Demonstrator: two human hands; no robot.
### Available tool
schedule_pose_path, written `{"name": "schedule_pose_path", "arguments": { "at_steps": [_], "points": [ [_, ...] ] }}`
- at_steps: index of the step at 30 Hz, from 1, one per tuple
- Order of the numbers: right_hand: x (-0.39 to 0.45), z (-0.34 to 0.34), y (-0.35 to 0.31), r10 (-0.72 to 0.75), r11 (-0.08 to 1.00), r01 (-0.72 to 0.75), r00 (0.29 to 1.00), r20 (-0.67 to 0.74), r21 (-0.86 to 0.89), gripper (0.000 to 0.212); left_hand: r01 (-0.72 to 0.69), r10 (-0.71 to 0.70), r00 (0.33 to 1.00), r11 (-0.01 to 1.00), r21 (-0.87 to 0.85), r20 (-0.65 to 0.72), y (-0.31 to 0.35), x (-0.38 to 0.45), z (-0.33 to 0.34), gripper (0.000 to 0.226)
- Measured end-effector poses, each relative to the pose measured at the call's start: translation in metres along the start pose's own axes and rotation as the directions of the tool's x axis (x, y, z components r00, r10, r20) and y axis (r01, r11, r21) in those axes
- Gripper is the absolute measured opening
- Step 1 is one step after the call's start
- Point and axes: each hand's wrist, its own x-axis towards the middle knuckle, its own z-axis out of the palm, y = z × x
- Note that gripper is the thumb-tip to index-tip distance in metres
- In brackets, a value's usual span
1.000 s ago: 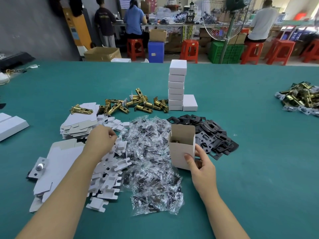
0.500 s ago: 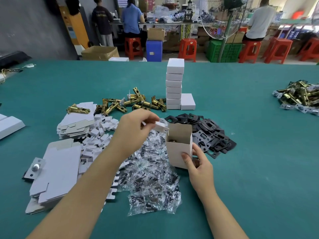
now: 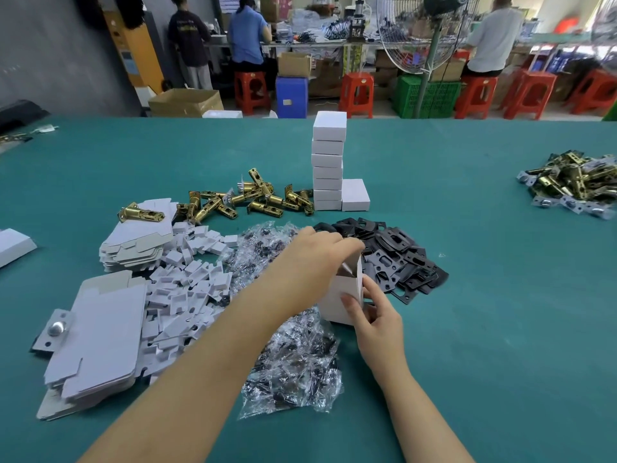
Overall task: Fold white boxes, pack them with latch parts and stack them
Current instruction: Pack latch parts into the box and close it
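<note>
Right hand point(image 3: 374, 324) grips an open white box point(image 3: 344, 295) standing upright on the green table point(image 3: 484, 295), thumb on the near face, fingers curled round its right side. Left hand point(image 3: 317, 252) reaches over the box mouth, fingertips bunched down into the opening (what they pinch, if anything, is hidden, so its state can't be told). Box flap stands up behind the left fingers.

Under the left forearm: heap of clear plastic packets point(image 3: 293, 362), running down toward the person. Left of the left hand: pile of small white card inserts point(image 3: 187, 289), then two stacks of flat unfolded box blanks point(image 3: 96, 342). Just beyond the right hand, touching the box's far side: black latch plates point(image 3: 394, 259). Beyond the left hand: brass latch bodies point(image 3: 247, 198) scattered, and a tall stack of closed white boxes point(image 3: 328, 162) with one lone box beside its base. Far right of the right hand: a second heap of latch parts point(image 3: 574, 185).
</note>
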Motion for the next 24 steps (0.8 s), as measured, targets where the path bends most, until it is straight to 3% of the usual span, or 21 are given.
{"name": "schedule_pose_path", "arguments": {
  "at_steps": [8, 14, 18, 21, 22, 24],
  "points": [
    [0.0, 0.0, 0.004, 0.031, 0.999, -0.031, 1.0, 0.005, 0.012, 0.041, 0.074, -0.068, 0.997, 0.972, -0.222, 0.035, 0.001, 0.004, 0.007, 0.065],
    [0.001, -0.002, -0.001, 0.025, 0.999, -0.025, 1.0, -0.002, 0.026, 0.036, 0.049, -0.052, 0.999, 0.966, -0.256, -0.005, 0.0, 0.006, 0.011, 0.06],
    [0.001, -0.002, -0.003, 0.021, 0.997, -0.02, 1.0, -0.013, 0.068, 0.032, 0.032, -0.072, 0.97, 0.985, -0.17, -0.233, -0.003, 0.004, 0.009, 0.043],
    [0.001, -0.006, -0.003, 0.015, 0.995, -0.004, 0.995, -0.103, 0.1, 0.027, 0.107, -0.219, 0.883, 0.955, -0.275, -0.415, -0.009, -0.002, 0.008, 0.019],
    [0.002, -0.008, -0.003, 0.017, 0.995, -0.002, 0.988, -0.151, 0.103, 0.025, 0.158, -0.299, 0.854, 0.929, -0.335, -0.425, -0.012, -0.003, 0.009, 0.01],
    [0.004, -0.013, -0.003, 0.027, 0.995, 0.001, 0.959, -0.283, 0.099, 0.026, 0.293, -0.444, 0.823, 0.866, -0.406, -0.355, -0.02, -0.005, 0.014, 0.021]
  ]
}}
